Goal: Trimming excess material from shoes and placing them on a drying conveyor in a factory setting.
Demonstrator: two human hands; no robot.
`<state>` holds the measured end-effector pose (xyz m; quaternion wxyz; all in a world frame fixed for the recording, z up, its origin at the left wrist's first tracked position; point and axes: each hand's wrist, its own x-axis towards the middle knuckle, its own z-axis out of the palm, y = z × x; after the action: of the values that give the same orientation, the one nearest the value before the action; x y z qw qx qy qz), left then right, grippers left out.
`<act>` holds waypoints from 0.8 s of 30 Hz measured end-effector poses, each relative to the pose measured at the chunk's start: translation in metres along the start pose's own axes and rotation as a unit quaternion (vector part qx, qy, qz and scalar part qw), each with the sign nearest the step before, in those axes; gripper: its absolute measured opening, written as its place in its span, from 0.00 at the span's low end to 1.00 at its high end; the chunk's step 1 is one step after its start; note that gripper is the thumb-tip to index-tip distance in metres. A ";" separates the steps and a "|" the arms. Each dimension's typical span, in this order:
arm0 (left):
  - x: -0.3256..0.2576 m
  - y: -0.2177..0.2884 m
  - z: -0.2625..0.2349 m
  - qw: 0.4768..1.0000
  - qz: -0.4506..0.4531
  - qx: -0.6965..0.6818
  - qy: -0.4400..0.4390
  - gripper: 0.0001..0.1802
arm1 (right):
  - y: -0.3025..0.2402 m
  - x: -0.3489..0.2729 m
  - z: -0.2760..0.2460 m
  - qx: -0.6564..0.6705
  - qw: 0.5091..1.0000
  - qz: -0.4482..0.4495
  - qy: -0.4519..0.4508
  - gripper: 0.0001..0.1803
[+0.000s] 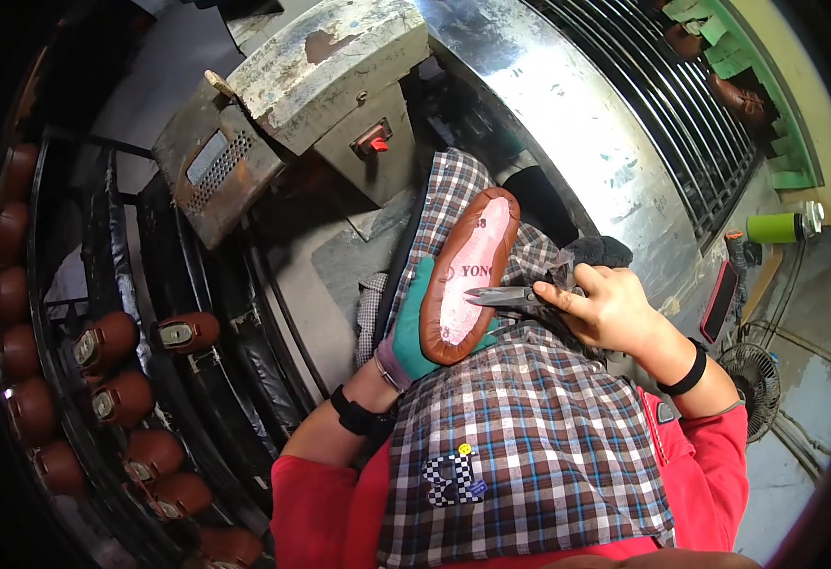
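Observation:
A brown leather shoe upper is held with its underside up, showing a pink insole board with dark print. The leather edge is pleated inward around the board. My left hand, in a green and mauve glove, grips the shoe from below and its left side; most of its fingers are hidden behind it. In my bare right hand is a pair of metal pliers. Their narrow jaws point left over the middle of the insole board; I cannot tell whether the tips touch it.
A worn metal machine with a red switch stands ahead. Racks of brown shoes line the left. A steel surface and a barred rack run along the right, near a green bottle, a phone and a fan.

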<state>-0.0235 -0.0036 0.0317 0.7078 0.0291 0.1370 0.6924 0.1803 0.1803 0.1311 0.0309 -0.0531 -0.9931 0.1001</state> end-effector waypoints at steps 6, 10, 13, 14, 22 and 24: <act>0.007 -0.003 0.003 0.941 0.091 0.327 0.003 0.32 | -0.015 0.014 0.056 0.469 0.871 0.144 -0.026 0.26; 0.014 0.005 0.015 0.988 0.063 0.137 0.016 0.35 | -0.015 0.019 0.087 0.682 0.667 0.285 0.093 0.30; -0.005 0.016 0.002 0.993 -0.084 -0.079 0.035 0.37 | 0.000 0.012 0.073 0.718 0.572 0.368 0.147 0.32; -0.012 0.019 -0.003 0.984 -0.120 -0.125 -0.047 0.38 | 0.003 0.018 0.057 0.761 0.508 0.383 0.125 0.32; -0.006 0.097 0.079 0.575 0.001 0.812 -0.100 0.41 | -0.001 0.014 0.047 0.898 0.230 0.374 0.016 0.33; 0.005 0.106 0.089 0.372 0.137 0.902 -0.170 0.45 | -0.003 0.021 0.048 0.966 0.186 0.157 -0.091 0.33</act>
<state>-0.1052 0.0186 0.1414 0.1656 0.7857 0.5515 0.2260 0.1557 0.1701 0.0855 -0.0488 -0.1269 -0.0828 0.9873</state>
